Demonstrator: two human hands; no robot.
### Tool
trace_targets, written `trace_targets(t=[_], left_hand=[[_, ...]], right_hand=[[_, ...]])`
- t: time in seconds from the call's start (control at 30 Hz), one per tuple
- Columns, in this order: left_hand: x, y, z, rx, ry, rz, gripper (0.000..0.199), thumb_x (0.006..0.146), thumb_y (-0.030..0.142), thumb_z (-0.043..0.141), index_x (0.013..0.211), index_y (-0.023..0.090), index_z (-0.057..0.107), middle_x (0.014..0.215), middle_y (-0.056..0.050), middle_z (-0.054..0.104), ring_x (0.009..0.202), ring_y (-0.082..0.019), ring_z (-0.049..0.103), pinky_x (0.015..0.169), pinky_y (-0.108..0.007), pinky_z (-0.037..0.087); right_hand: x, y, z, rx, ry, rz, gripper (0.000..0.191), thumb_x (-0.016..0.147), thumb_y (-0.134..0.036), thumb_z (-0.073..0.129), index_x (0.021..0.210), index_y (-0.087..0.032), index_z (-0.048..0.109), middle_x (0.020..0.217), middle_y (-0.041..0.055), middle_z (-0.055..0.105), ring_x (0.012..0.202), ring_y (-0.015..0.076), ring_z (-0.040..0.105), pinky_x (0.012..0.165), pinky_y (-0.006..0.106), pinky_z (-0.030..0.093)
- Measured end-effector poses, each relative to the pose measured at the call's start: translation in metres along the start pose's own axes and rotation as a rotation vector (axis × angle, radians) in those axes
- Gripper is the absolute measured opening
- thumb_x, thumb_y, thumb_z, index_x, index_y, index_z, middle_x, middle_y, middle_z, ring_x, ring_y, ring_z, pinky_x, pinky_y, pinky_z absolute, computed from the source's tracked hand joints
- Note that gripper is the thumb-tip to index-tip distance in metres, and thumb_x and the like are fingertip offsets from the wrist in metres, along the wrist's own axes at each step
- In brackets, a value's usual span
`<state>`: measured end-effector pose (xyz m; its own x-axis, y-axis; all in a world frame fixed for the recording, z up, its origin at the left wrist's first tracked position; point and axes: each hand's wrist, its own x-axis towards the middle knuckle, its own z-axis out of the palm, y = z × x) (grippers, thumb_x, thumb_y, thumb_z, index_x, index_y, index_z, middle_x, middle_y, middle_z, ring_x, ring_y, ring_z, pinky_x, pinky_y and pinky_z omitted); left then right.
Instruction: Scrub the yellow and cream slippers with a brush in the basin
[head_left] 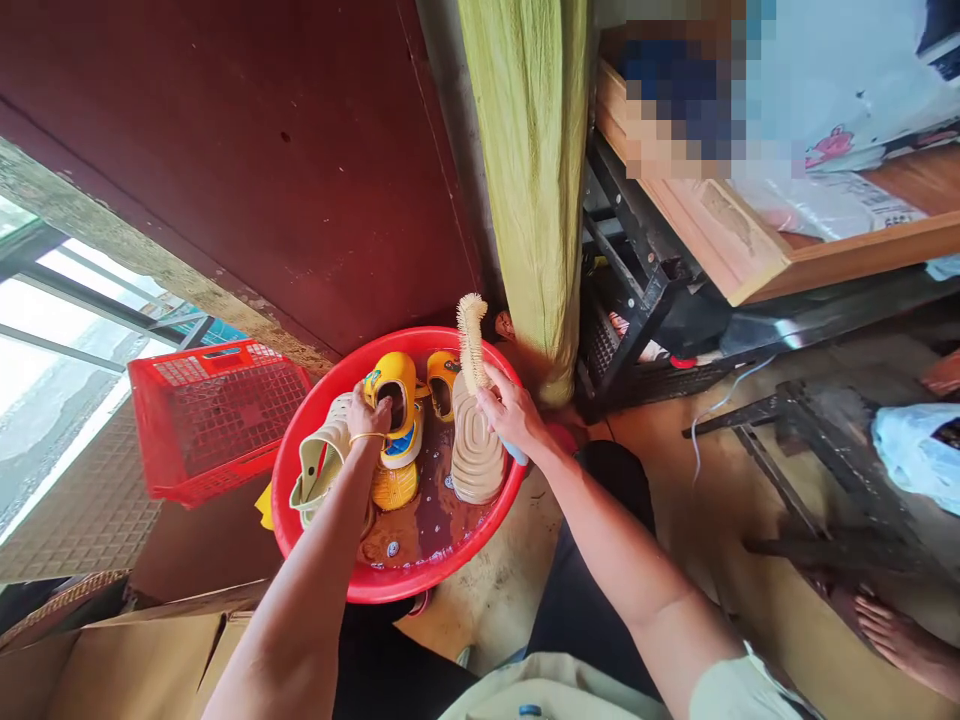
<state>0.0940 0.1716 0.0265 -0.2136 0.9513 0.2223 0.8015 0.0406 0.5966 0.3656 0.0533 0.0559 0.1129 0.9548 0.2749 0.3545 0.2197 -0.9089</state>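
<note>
A red basin [283,525] holds brown, bubbly water [427,520] and several pieces of footwear. My left hand [369,412] is closed on a small yellow clog [399,378], its fingers at the shoe's opening. Under that clog are a blue-and-white piece [403,442] and a yellow ridged sole [395,486]. In my right hand [508,408] is a scrub brush [472,340] with cream bristles pointing up and a light blue handle end below. Close beneath the brush, a tan slipper [478,450] leans sole-up. Pale clogs [319,460] lie at the left; another yellow clog [442,375] sits at the back.
A red plastic crate [217,415] stands left of the basin, above cardboard boxes [142,660]. Behind are a dark red panel [247,170] and a green curtain [529,180]. A metal-framed table [637,320] and another person's foot [900,630] are at the right.
</note>
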Motion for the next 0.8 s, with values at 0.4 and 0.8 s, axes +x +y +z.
trace_targets(t=[0.4, 0.8], left_hand=[[-0.176, 0.064, 0.046, 0.383, -0.563, 0.174, 0.104, 0.08, 0.056, 0.067, 0.159, 0.001, 0.027, 0.164, -0.034, 0.03, 0.145, -0.047, 0.044, 0.114, -0.06, 0.038], [-0.148, 0.013, 0.03, -0.221, -0.534, 0.179, 0.12, 0.066, 0.04, 0.078, 0.163, 0.003, 0.017, 0.16, -0.031, 0.036, 0.15, -0.043, 0.036, 0.123, -0.055, 0.029]], right_hand=[[-0.001, -0.01, 0.029, -0.079, -0.134, 0.077, 0.051, 0.105, -0.032, 0.043, 0.154, -0.017, 0.049, 0.103, 0.009, 0.077, 0.081, 0.0203, 0.072, 0.079, 0.031, 0.058], [0.0, 0.002, 0.014, -0.082, -0.041, -0.014, 0.051, 0.106, -0.042, 0.047, 0.153, -0.024, 0.052, 0.125, 0.0107, 0.072, 0.099, 0.0229, 0.072, 0.091, 0.037, 0.059]])
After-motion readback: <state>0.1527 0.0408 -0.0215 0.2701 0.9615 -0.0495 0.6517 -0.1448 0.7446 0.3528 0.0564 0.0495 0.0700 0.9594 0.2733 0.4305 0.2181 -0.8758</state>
